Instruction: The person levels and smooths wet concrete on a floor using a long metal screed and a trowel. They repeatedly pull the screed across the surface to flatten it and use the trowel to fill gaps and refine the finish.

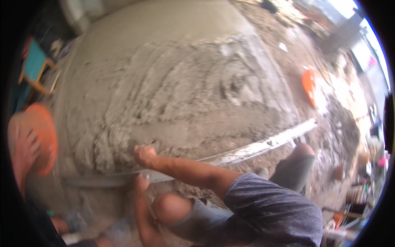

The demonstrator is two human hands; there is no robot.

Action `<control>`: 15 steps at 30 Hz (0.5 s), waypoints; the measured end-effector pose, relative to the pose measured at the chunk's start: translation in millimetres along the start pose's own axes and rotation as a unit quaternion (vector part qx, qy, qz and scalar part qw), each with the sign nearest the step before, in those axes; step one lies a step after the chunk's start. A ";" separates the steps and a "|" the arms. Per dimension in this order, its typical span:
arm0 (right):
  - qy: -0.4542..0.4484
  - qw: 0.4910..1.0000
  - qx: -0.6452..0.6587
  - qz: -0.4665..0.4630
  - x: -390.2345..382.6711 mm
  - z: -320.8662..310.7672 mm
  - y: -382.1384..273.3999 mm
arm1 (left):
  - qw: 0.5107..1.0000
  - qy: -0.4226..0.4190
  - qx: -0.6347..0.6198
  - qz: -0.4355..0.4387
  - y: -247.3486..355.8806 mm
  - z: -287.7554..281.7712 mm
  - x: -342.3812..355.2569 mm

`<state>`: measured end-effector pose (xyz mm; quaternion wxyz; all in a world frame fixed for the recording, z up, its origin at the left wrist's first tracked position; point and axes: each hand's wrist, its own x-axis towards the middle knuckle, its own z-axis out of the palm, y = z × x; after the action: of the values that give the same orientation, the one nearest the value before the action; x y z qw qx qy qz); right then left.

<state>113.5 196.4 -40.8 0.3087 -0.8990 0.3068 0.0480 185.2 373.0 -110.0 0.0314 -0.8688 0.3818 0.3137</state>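
Observation:
Wet grey concrete [177,90] lies in front of me, lumpy and ridged in its middle part and smooth at the far end. A long straight board [263,142], smeared pale with cement, runs along its near side. My right hand [145,156] reaches across to the left, closed just above the concrete beside the board; what it holds is blurred and I cannot make it out. Below it, my left hand [142,182] is closed at the near edge of the board, gripping it.
At the left, another person's hand [26,148] holds a tilted orange basin [48,138]. A second orange basin [308,87] sits on the ground at the right. A teal chair [35,61] stands far left. My bare knee [170,208] is close behind the board.

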 end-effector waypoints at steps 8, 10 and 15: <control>0.172 0.956 -0.100 0.217 -185.9 -94.9 294.3 | 0.986 -0.072 0.114 -0.094 46.6 -28.3 -25.4; 0.212 0.927 -0.075 0.301 -231.0 -121.8 344.5 | 0.978 -0.087 0.124 -0.145 40.7 -20.2 -18.0; 0.209 0.832 -0.042 0.512 -346.8 -171.2 495.8 | 0.980 -0.051 0.114 -0.153 29.7 -12.8 -20.7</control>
<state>-472.2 -30.7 -68.0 0.1309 -0.6137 0.7783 0.0234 160.9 361.6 -82.5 0.1972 -0.8905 0.2753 0.3038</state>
